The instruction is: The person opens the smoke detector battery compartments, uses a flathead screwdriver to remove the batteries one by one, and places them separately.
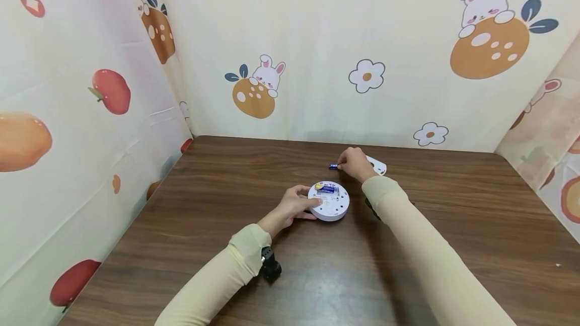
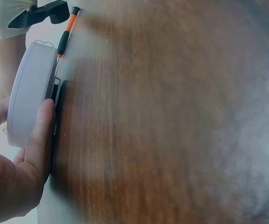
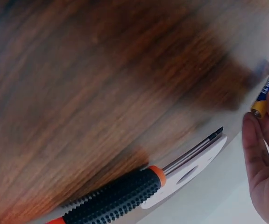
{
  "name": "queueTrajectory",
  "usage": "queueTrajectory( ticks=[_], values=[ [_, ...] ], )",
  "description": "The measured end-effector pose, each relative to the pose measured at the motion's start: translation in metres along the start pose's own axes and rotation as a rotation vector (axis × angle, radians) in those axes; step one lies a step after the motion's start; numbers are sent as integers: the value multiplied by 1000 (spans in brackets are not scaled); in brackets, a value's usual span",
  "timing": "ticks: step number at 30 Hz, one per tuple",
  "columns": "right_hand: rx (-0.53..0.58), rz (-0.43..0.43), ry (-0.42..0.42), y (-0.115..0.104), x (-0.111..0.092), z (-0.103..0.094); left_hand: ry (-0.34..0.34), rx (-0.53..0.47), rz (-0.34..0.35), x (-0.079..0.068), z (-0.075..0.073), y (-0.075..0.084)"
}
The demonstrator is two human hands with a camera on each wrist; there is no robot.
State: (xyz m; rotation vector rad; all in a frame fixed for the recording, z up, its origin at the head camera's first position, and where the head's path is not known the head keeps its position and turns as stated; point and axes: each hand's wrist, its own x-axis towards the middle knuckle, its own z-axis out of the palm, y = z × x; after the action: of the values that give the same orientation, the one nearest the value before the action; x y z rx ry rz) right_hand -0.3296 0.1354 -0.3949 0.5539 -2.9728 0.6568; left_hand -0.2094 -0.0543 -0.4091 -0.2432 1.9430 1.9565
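My left hand (image 1: 292, 206) grips a round white device (image 1: 333, 211) from its left side, thumb on the top face and fingers lower on the rim. In the device's top face is an uncovered battery compartment, where a blue and yellow battery (image 1: 327, 189) lies. Farther back and to the right, my right hand (image 1: 355, 163) pinches another small blue and yellow battery (image 3: 268, 91) between thumb and fingertips, held over the table. A white plate with a hole (image 3: 190, 175) lies on the table by the right hand, partly hidden by it in the head view.
A screwdriver (image 3: 116, 198) with a black and orange handle lies beside the white plate. The brown wooden table (image 1: 217, 180) ends at a printed curtain (image 1: 312, 99) along the back, with another along the left side.
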Motion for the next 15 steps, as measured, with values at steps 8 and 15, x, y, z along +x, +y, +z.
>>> queueTrajectory(
  ticks=[8,15],
  values=[
    [-40,22,-48,-1,3,-1,-9,2,2,-1,0,1],
    [-29,65,-93,-5,1,-8,-4,8,1,-1,0,1]
  ],
)
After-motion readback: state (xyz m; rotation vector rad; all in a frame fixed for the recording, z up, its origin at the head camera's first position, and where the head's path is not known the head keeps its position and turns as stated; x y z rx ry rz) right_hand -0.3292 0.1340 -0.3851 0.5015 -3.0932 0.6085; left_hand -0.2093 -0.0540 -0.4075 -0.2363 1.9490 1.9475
